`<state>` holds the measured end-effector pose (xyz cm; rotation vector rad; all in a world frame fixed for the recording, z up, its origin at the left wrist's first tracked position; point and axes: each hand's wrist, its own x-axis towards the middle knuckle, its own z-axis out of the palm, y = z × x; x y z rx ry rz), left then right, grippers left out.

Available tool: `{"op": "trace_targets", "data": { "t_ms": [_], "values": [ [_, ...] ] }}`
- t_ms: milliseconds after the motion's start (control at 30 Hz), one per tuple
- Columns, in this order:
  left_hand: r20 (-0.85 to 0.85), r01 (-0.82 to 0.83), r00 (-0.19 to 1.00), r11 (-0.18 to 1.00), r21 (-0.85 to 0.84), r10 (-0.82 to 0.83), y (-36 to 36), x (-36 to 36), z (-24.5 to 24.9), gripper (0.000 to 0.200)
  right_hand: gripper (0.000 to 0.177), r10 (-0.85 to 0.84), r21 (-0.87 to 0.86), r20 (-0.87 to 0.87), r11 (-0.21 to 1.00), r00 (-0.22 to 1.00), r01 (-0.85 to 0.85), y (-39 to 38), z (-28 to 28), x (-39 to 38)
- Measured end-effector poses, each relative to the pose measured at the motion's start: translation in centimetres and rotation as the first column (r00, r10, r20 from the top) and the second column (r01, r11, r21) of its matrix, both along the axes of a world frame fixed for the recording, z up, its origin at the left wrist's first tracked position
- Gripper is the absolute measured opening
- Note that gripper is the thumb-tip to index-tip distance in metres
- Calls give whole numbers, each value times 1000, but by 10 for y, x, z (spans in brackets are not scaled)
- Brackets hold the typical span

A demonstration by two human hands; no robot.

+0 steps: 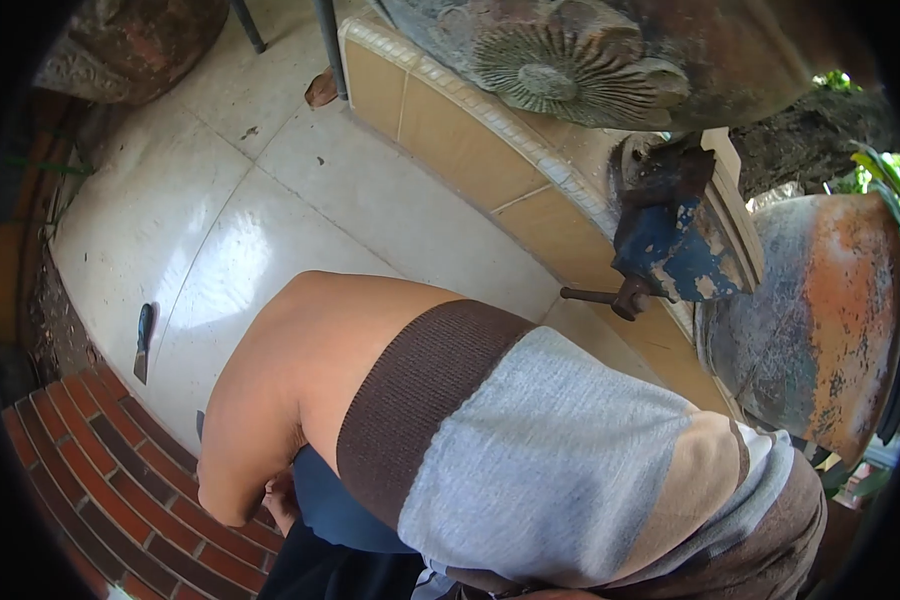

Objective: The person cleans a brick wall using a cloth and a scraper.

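Observation:
My bent right arm crosses the middle of the view, bare below a short sleeve with a brown cuff, and its forearm runs down at the lower left. A small patch of my right hand (281, 502) shows between that forearm and a dark blue rounded surface (345, 510). Its fingers are mostly hidden, so I cannot tell what they hold. The tip of a grey thing (201, 424) peeks out behind the forearm. A putty knife (145, 343) with a dark handle lies on the tiles to the left of the arm. My left hand is out of view.
A worn blue bench vise (690, 240) with a bar handle sits at the tiled ledge (450, 150). Large weathered pots stand behind it (805, 310) and at the upper left (135, 50). Pale floor tiles (300, 220) meet red bricks (120, 490). Thin metal legs (330, 50) rise near the ledge.

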<state>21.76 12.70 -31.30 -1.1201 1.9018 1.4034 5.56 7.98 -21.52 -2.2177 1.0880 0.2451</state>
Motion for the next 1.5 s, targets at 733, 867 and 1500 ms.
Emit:
{"op": "trace_targets", "data": {
  "t_ms": [733, 867, 1500],
  "values": [
    [-175, -94, 965, 881, 464, 196, 84, 102, -3, 23, 35, 336, 73, -175, 942, 926, -328, 29, -17, 131],
    [-246, -40, 947, 832, 553, 208, 85, 120, -9, 24, 35, 314, 102, -234, 949, 920, -298, 26, -23, 148],
    [-357, 294, 926, 823, 486, -120, 44, 78, -45, 43, 37, -172, 213, -292, 947, 941, 239, 114, -10, 118]
  ]
}}
